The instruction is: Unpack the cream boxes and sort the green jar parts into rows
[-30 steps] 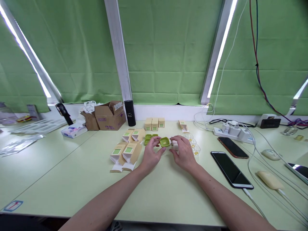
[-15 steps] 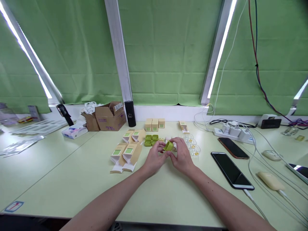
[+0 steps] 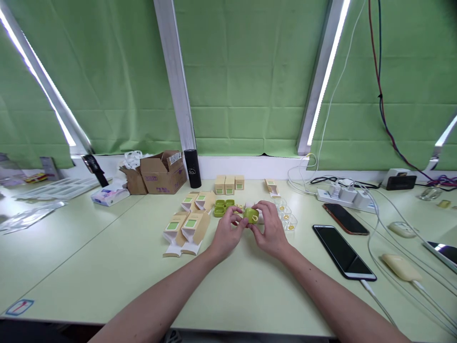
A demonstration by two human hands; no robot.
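Holding a small green case [image 3: 251, 215] between them, both hands met just above the surface [image 3: 107, 267] at mid-frame. The left hand [image 3: 226, 233] pinched the case's near-left edge with thumb and fingers curled narrow; the right hand [image 3: 271, 229] closed on its right side, fingers wrapped over the top. The case was tilted, and a pale mark showed on the face toward the camera. Whether it rested on the surface or was lifted clear could not be told.

Just behind the left hand lay a cluster of green trays [image 3: 223, 208]. Just beside the right hand stood a row of clear cups [image 3: 287, 215] with yellow contents. Left of the hands lay four open cartons [image 3: 189, 225], in two pairs, flaps out. Three shut cartons [image 3: 229, 184] stood in a row further back, near a black cylinder [image 3: 193, 168]. A brown box [image 3: 163, 171] sat at rear left. To the right, well apart from the hands, lay two phones [image 3: 343, 251], a power strip [image 3: 344, 196] and cables.
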